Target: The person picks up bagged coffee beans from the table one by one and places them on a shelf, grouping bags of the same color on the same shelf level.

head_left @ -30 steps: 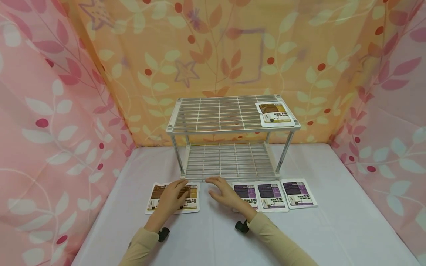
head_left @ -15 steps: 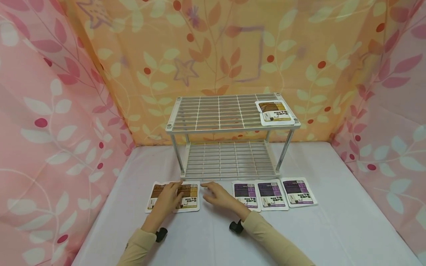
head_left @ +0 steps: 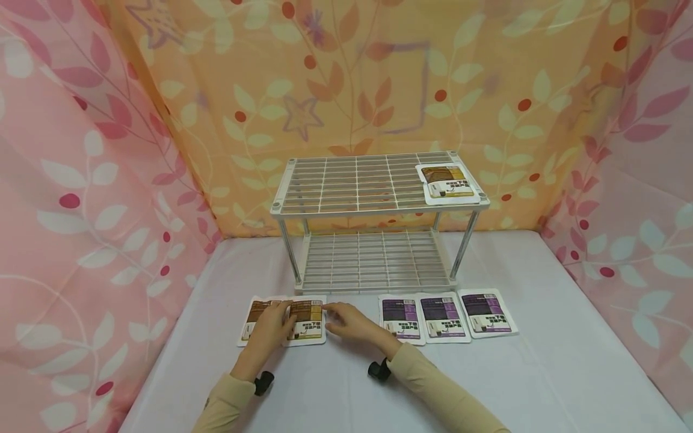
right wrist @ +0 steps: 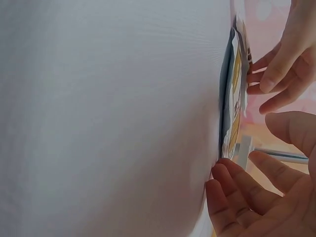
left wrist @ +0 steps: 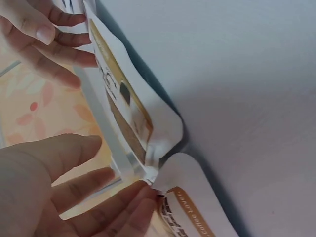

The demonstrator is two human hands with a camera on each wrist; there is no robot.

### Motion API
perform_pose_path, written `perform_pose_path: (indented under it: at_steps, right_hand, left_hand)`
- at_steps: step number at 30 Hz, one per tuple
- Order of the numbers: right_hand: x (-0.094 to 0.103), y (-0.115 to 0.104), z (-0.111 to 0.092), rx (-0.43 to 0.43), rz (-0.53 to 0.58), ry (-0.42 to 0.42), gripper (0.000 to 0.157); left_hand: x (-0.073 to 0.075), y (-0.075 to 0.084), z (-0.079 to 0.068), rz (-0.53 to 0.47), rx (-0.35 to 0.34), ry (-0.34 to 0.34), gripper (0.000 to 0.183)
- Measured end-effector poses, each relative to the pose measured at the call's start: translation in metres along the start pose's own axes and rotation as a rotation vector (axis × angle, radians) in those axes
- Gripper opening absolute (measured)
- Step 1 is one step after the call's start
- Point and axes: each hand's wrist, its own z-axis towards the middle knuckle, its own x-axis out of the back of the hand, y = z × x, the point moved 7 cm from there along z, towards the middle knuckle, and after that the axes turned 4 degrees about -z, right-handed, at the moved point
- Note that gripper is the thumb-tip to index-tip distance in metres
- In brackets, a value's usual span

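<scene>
Two flat white pouches with brown-and-gold print lie side by side in front of the rack. My left hand [head_left: 267, 328] rests over where they meet, covering part of the left pouch [head_left: 253, 313]; its fingertips touch near the seam. In the left wrist view, "Coffee Lover" is printed on one pouch [left wrist: 190, 207]. My right hand [head_left: 349, 323] is at the right edge of the right pouch [head_left: 308, 313], fingers loosely bent. The right wrist view shows its fingertips on the cloth at that pouch's end [right wrist: 232, 123]. Neither hand grips anything.
A white two-tier wire rack [head_left: 338, 186] stands behind the pouches. One brown pouch [head_left: 448, 183] lies on its top tier, at the right. Three purple pouches [head_left: 444, 319] lie in a row on the white tablecloth [head_left: 574, 361]. Patterned cloth walls surround the table.
My right hand has moved left, away from the purple pouches, up to the right brown pouch's edge. My left hand has shifted slightly left and uncovered more of that pouch.
</scene>
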Motion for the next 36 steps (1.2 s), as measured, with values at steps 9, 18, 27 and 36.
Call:
perform_pose_path:
  at_steps: [9,18,27,36]
  right_hand:
    - [0.001,-0.011,-0.001,0.062,-0.011,0.018,0.045]
    - [-0.001,-0.012,-0.001,0.067,0.004,0.017,0.046]
    - [-0.001,-0.011,0.0,0.062,-0.007,0.015,0.046]
    - [0.0,-0.011,-0.001,0.056,0.003,0.021,0.045]
  left_hand:
    - [-0.004,-0.002,-0.004,0.007,0.095,-0.088,0.04]
    - [-0.005,0.004,-0.008,0.066,0.069,-0.06,0.039]
    - [-0.006,0.004,-0.011,0.134,0.054,-0.04,0.036]
    - [-0.011,0.011,-0.016,0.061,0.037,-0.032,0.034]
